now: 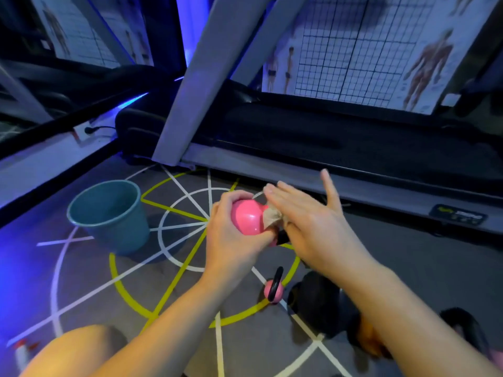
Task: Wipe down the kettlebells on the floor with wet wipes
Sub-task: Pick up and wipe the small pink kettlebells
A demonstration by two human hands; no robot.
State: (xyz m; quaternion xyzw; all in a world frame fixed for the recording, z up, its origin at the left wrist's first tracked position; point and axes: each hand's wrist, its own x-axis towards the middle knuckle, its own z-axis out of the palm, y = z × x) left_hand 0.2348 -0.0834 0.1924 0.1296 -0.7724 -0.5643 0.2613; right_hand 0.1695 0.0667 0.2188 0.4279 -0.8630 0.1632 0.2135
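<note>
Leftward, teal bucket upright; left hand grips pink kettlebell.

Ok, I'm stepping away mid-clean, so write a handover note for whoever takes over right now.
The left hand grips the pink kettlebell, lifted off the floor.
The right hand, fingers straight, presses the wipe against it.
A second pink kettlebell and a black kettlebell sit on the floor nearby; bucket to the left.
Which are already wiped cannot be told.
Left: finish this one, likely then the others.

Teal bucket near treadmill
</note>
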